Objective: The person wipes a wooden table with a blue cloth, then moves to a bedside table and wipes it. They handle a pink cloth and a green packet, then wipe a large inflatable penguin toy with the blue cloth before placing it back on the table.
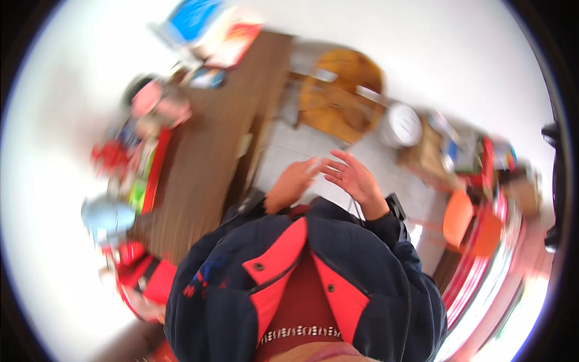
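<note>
My left hand (pixel 291 183) and my right hand (pixel 355 181) are raised in front of my jacket (pixel 362 253), above the grey floor. Their fingertips point at each other and come close or meet; the blur hides which. Neither hand holds anything, and the fingers of the right one are spread. Dark cuffs cover both wrists. To the left of my left hand runs the edge of a long brown wooden table (pixel 212 149). Beyond the hands stands a wooden chair (pixel 341 97) with a rounded back.
Along the table's far side stand a red tray (pixel 158 167) of small goods and a light blue item (pixel 108 215). Right of the chair are a white round bin (pixel 400 126) and a cardboard box (pixel 418 158). An orange chair (pixel 457 217) stands at the right.
</note>
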Demonstrator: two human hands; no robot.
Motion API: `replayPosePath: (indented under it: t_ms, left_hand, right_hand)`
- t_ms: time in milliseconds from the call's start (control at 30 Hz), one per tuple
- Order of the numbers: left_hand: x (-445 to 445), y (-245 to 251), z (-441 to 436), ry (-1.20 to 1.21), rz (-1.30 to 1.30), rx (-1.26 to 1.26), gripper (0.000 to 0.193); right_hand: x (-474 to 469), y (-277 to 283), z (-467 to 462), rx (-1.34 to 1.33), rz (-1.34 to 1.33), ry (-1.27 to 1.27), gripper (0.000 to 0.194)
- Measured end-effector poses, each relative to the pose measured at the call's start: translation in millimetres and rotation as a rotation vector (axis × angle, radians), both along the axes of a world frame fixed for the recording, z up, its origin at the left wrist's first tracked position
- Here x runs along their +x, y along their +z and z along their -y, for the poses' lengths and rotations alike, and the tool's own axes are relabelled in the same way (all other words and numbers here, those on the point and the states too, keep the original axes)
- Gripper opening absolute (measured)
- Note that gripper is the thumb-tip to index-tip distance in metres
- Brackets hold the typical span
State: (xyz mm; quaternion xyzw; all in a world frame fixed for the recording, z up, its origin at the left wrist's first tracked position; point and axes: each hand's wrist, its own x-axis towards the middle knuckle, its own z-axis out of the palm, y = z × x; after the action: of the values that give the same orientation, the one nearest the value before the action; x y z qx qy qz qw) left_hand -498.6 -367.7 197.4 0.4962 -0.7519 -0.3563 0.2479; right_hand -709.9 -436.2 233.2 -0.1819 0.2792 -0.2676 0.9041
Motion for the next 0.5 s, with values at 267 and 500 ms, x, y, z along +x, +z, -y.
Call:
replayPosePath:
  t_ms: [267,500]
  left_hand:
    - [-69.9,-84.6,30.0,-0.085,-0.065,0.312,0.037]
    - [-140.1,-50.6,87.1,-0.428,-0.176,0.628,0.036]
  right_hand:
    - [-186.6,11.5,-37.1,-0.044,-0.316,-0.712,0.029]
    - [-220.1,-8.2,-97.1,0.188,-0.393,-0.933,0.023]
